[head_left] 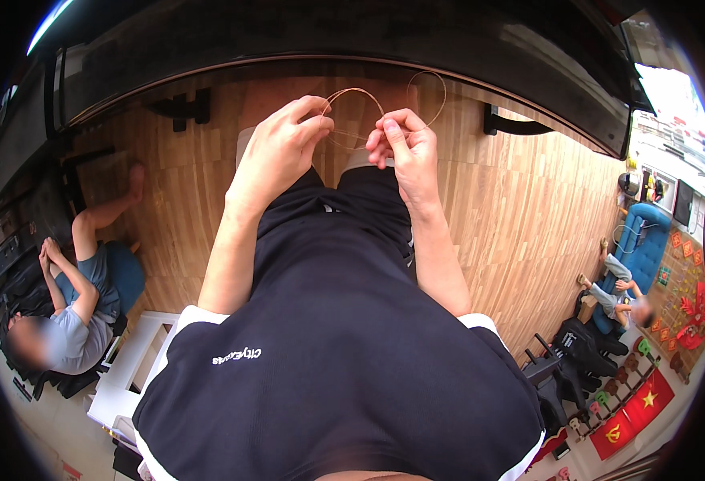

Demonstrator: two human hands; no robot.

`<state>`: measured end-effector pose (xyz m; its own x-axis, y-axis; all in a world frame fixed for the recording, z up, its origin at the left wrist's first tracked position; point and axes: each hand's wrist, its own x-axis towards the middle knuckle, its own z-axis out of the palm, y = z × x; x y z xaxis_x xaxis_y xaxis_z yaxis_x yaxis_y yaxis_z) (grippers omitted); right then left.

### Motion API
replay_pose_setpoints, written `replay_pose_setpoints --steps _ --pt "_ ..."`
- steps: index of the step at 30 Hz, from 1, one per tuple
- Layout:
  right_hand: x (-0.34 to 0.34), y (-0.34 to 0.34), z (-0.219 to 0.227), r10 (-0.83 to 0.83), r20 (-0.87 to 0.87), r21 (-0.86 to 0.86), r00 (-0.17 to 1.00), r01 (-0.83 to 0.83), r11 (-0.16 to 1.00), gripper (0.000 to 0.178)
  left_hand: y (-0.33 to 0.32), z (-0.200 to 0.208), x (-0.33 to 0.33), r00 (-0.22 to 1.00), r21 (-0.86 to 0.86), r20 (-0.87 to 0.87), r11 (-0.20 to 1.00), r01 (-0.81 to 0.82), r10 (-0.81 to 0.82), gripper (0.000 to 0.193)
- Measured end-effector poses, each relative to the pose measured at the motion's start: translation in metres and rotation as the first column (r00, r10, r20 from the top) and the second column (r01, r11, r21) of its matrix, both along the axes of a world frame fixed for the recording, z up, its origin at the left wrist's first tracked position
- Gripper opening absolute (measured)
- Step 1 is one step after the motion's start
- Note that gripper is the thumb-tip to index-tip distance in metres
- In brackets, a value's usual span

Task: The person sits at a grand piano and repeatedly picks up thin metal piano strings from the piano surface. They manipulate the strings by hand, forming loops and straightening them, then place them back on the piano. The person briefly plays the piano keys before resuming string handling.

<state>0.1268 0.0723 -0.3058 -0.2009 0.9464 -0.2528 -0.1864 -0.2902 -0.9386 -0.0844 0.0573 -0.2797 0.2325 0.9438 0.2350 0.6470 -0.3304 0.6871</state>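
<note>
Above my lap, both hands hold a coil of thin, brownish-gold wire or cord; its exact material cannot be made out. My left hand pinches one side of the coil between thumb and fingers. On the opposite side, my right hand grips the strands between thumb and forefinger, its other fingers curled. Between the hands the strands arch upward, with fainter ones sagging below. A single loose loop stands out past my right hand, up toward the dark furniture edge.
Ahead of me runs a long, glossy black piece of furniture above a wood-strip floor. At left, a person sits near a white stand. Far right, another person sits by a blue sofa.
</note>
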Motion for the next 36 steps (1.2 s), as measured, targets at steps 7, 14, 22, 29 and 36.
replay_pose_setpoints --steps 7,14,22,29,36 --pt "0.009 0.002 0.0 0.031 -0.03 -0.017 0.999 -0.031 0.999 0.015 0.0 -0.001 -0.006 0.995 -0.151 0.013 0.983 0.103 -0.102 0.002" --pt "0.01 0.001 -0.003 -0.037 -0.218 -0.093 0.975 0.017 0.996 0.015 -0.009 -0.019 0.004 0.607 -0.337 0.788 0.893 0.297 0.096 0.008" --pt "0.004 0.001 0.0 -0.042 -0.253 -0.091 0.967 0.02 0.996 0.015 -0.012 -0.027 0.002 0.531 -0.382 0.82 0.895 0.232 0.212 0.033" --pt "0.007 0.0 -0.003 0.025 -0.234 -0.107 0.972 -0.052 0.993 0.015 -0.01 -0.024 0.004 0.631 -0.382 0.73 0.923 0.056 0.264 0.017" --pt "0.006 -0.003 -0.003 0.074 -0.238 -0.165 0.968 -0.116 0.979 0.015 -0.014 -0.026 0.016 0.686 -0.219 0.71 0.976 -0.001 0.159 0.012"
